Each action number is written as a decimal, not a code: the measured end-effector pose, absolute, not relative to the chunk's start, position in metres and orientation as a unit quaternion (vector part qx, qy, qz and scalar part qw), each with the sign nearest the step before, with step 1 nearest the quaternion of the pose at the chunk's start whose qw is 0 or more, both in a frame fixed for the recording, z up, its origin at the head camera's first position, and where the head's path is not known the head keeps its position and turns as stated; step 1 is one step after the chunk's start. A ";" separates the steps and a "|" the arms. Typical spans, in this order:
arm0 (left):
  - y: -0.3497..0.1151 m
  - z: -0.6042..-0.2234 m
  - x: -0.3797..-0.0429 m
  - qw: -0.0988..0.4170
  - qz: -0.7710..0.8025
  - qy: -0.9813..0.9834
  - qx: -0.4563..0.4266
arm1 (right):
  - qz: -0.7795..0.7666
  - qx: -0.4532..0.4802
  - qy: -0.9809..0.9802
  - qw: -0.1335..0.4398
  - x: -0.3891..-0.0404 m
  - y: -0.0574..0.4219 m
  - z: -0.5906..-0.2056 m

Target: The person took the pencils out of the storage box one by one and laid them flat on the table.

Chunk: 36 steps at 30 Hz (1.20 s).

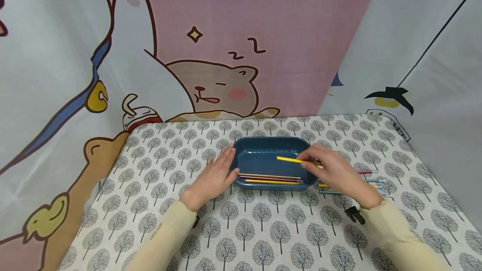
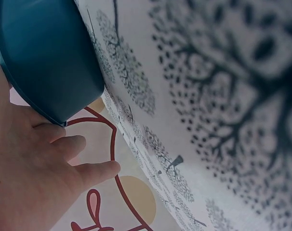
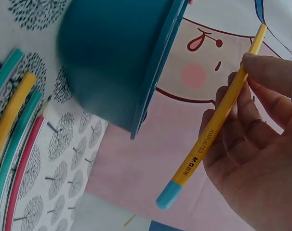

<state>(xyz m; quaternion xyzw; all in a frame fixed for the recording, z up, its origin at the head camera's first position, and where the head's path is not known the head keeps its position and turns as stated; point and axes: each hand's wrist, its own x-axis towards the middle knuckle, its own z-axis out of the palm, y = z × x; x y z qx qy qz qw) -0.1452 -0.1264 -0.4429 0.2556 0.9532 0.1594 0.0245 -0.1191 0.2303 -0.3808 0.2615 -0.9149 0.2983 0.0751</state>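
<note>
In the head view a dark blue rectangular dish (image 1: 275, 145) stands on the table, with several pencils (image 1: 269, 177) lying along its near inner side. My left hand (image 1: 211, 175) rests against the dish's left end, fingers fairly straight at the rim; the left wrist view shows those fingers beside the blue wall (image 2: 49, 53). A yellow pencil (image 3: 204, 134) with a light blue end is pinched between the thumb and fingers of my right hand (image 1: 335, 170), over the dish's right end. Its printed lettering shows in the right wrist view.
Several more pencils (image 1: 376, 187), yellow, teal and red, lie on the cloth to the right of the dish, partly hidden by my right wrist. A tree-patterned cloth (image 1: 263, 241) covers the table. A cartoon-printed curtain (image 1: 282, 45) hangs behind it.
</note>
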 end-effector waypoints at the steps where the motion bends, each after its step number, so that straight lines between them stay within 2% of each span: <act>1: -0.126 -0.443 -0.145 0.024 0.159 0.953 0.255 | 0.296 0.263 -0.915 0.080 -0.119 0.232 -0.381; 8: -0.127 -0.442 -0.144 0.027 0.160 0.953 0.255 | 0.289 0.270 -0.912 0.108 -0.116 0.245 -0.382; 23: -0.127 -0.443 -0.145 0.026 0.160 0.953 0.254 | 0.280 0.235 -0.925 0.106 -0.105 0.275 -0.385; 36: -0.126 -0.442 -0.145 0.023 0.164 0.953 0.255 | 0.280 0.248 -0.921 0.107 -0.093 0.295 -0.390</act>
